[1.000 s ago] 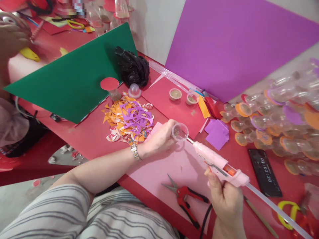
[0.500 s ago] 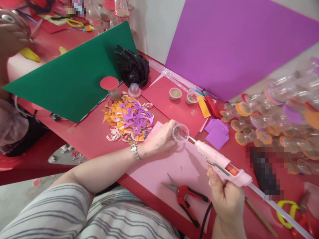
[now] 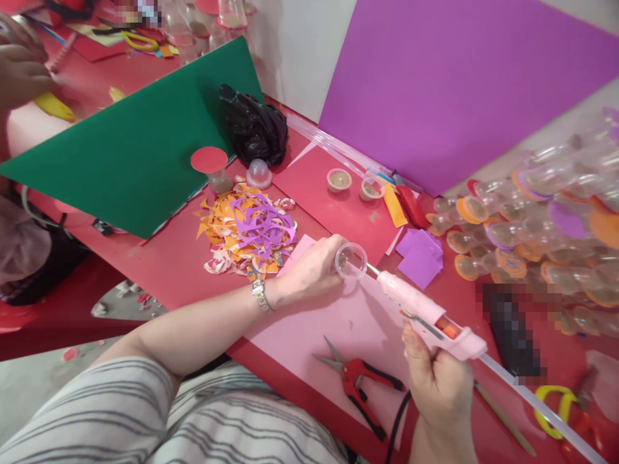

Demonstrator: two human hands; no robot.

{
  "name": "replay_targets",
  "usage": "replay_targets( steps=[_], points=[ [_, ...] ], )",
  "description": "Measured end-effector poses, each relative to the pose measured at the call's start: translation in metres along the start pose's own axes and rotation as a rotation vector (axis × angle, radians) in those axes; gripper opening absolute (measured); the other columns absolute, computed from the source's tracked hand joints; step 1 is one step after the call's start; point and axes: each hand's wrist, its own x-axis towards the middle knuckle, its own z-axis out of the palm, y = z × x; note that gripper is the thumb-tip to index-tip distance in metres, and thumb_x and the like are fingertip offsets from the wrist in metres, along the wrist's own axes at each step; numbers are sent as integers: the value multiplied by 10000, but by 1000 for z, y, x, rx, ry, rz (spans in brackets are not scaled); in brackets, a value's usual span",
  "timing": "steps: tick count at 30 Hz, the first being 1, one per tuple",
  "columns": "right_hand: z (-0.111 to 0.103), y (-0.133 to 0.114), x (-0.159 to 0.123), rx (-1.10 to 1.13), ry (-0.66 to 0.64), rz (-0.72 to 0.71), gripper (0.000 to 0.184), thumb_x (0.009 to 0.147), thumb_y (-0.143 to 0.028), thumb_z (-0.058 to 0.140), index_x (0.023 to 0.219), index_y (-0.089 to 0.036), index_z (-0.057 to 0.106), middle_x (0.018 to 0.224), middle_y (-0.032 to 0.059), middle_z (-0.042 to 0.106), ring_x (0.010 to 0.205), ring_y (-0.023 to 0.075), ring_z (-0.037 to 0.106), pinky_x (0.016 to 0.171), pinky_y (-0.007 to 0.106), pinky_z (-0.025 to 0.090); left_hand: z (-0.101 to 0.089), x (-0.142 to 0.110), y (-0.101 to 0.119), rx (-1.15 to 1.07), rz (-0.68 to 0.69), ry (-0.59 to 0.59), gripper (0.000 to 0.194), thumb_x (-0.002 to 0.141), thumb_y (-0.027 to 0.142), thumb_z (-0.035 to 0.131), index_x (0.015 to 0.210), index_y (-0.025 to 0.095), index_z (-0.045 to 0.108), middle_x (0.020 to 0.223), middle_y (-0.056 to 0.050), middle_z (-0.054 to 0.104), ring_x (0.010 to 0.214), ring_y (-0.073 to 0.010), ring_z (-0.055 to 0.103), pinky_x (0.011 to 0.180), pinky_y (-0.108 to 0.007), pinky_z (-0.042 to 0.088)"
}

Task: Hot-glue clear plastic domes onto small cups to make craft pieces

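Note:
My left hand (image 3: 322, 265) is closed around a small clear plastic cup (image 3: 351, 261), whose round rim faces up and toward me. My right hand (image 3: 438, 377) grips a pink glue gun (image 3: 416, 306) by its handle, with a long clear glue stick (image 3: 527, 393) sticking out of its back end. The gun's metal nozzle is at the cup's rim; whether it touches cannot be made out. Below the hands, red-handled pruning shears (image 3: 355, 377) lie with parted blades on a pink sheet (image 3: 294, 351).
Orange and purple paper scraps (image 3: 249, 225) lie heaped left of my hand. Behind stand a green board (image 3: 159, 142), a black plastic bag (image 3: 254, 125) and small cups (image 3: 339, 180). Purple paper squares (image 3: 420, 254) and stacked plastic-cup pieces (image 3: 527, 225) are at right. Another person's hand (image 3: 22, 71) shows at upper left.
Almost nothing differs. The whole view has shifted slightly; the cup and the glue gun keep the same position relative to each other.

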Motion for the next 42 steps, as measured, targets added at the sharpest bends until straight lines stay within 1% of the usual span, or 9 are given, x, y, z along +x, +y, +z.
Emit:
replay_targets(
  steps=[4,10,20,24,27,31,35,39,42],
  points=[
    [1,2,-2,-2,0,21,531,923,-613,532,769,-144,726,642,122,733,572,227,715,516,282,535,0,1,-5,102,22,37,265,768,107,589,1019,190,611,963,-42,635,849,-175,593,813,-311,487],
    [2,2,-5,27,-8,2,421,933,-522,574,808,-152,731,664,104,735,591,216,714,545,277,540,2,0,-14,281,-25,80,312,793,153,597,1100,207,604,1059,-60,644,981,-228,580,901,-380,455],
    [3,-2,-1,120,-38,18,355,945,-474,562,906,-151,703,808,109,732,726,218,713,662,293,568,2,1,-18,214,28,102,414,756,140,629,1165,212,628,1089,-60,683,991,-235,603,929,-382,444],
    [3,-2,-4,96,-55,37,398,943,-508,553,863,-151,710,738,103,723,685,224,709,630,302,566,3,1,-19,225,30,95,404,756,114,611,1144,226,629,1094,-44,690,1003,-228,606,939,-374,444],
    [2,2,-6,66,-53,66,445,937,-544,547,873,-139,722,774,133,749,721,247,731,630,315,575,4,1,-19,225,68,74,416,754,92,592,1150,217,619,1096,-45,689,1008,-220,607,956,-363,443],
    [2,10,-5,75,-65,-2,448,929,-549,564,865,-139,733,779,134,763,705,239,744,591,284,575,3,2,-20,216,99,68,449,737,73,597,1166,207,610,1107,-52,690,1012,-219,611,961,-361,442],
    [2,14,-4,81,-74,41,452,937,-553,547,889,-147,738,803,128,759,727,233,741,627,289,586,2,1,-20,212,87,47,440,767,95,595,1188,225,600,1119,-49,691,1018,-219,615,971,-374,441],
    [2,11,-2,76,-89,-4,457,933,-561,546,860,-157,747,739,104,738,641,209,714,568,274,565,2,0,-20,209,85,52,440,787,91,590,1206,225,594,1108,-48,695,1005,-215,618,968,-376,443],
    [3,2,0,62,-40,4,432,947,-531,540,868,-154,736,766,108,736,678,208,718,593,276,569,2,0,-19,205,98,62,427,792,89,594,1198,221,596,1113,-48,690,1012,-215,617,968,-370,443]
  ],
)
